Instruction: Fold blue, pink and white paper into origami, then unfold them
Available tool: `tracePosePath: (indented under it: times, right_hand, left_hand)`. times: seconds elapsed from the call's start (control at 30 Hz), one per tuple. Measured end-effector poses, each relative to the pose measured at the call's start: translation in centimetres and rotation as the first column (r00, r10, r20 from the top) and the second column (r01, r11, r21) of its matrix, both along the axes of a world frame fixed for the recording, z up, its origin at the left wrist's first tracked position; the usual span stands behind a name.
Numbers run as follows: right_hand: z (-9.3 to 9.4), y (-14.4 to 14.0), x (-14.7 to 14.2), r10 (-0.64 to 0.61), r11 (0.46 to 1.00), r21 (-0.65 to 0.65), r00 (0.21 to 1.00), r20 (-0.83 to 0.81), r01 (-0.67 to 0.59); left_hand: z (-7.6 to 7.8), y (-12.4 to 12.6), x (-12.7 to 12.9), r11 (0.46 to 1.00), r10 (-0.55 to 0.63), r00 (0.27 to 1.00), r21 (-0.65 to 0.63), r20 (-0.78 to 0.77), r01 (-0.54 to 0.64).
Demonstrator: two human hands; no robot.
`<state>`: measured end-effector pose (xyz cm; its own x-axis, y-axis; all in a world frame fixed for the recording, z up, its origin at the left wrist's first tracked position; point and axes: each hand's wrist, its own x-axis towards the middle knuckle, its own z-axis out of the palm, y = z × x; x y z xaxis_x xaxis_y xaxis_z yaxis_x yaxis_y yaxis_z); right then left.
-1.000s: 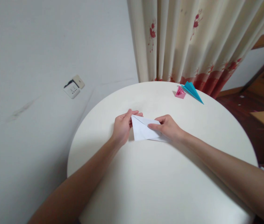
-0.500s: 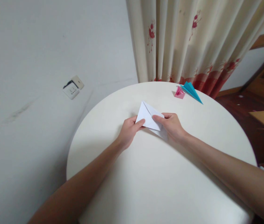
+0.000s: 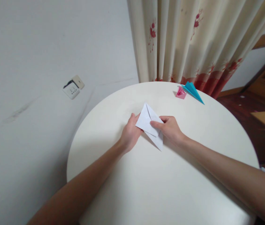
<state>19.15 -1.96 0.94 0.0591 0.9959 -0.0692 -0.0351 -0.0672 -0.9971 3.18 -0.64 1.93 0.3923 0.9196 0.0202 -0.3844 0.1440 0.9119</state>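
A folded sheet of white paper [image 3: 144,120] is held above the table, its pointed corner facing away and a loose flap hanging down toward me. My right hand [image 3: 171,128] pinches its right side, thumb on top and fingers behind. At the left edge is my left hand [image 3: 131,132], thumb raised off the sheet and pointing up. Its other fingers reach underneath the paper, where they are mostly hidden.
The round white table [image 3: 123,178] stands against a wall with a socket [image 3: 72,90]. Near its far edge lie a pink folded paper piece [image 3: 181,93] and a blue paper plane [image 3: 193,92]. A flowered curtain [image 3: 176,40] hangs behind.
My left thumb has lifted off the paper's face. The paper has turned slightly, and its lower flap now hangs further down toward me. My right hand keeps its pinch, slightly shifted left.
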Motion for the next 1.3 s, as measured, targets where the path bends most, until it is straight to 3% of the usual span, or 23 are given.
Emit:
tracePosePath:
  times: [0.13,0.3,0.6,0.87,1.3]
  right_hand:
    - [0.09,0.02,0.0,0.006,1.0,-0.009,0.997,-0.07,-0.007]
    - [0.06,0.09,-0.1,0.019,1.0,0.005,0.998,-0.061,-0.019]
    - [0.32,-0.36,-0.5,0.178,0.984,0.011,0.977,-0.121,-0.178]
    - [-0.11,-0.29,-0.6,0.231,0.973,0.055,0.969,-0.092,-0.226]
    - [0.05,-0.7,-0.5,0.348,0.937,-0.028,0.937,-0.025,-0.349]
  left_hand:
    - [0.44,0.14,-0.11,0.989,-0.138,0.986,-0.045,0.097,0.143]
    - [0.24,-0.11,-0.3,0.984,-0.165,0.981,-0.048,0.1,0.17]
    - [-0.03,-0.12,-0.38,0.995,-0.093,0.996,-0.037,-0.01,0.092]
    - [-0.37,-0.21,-0.13,0.999,0.02,0.993,0.032,-0.117,-0.017]
    - [0.25,0.04,-0.52,0.992,0.112,0.989,-0.04,-0.099,-0.116]
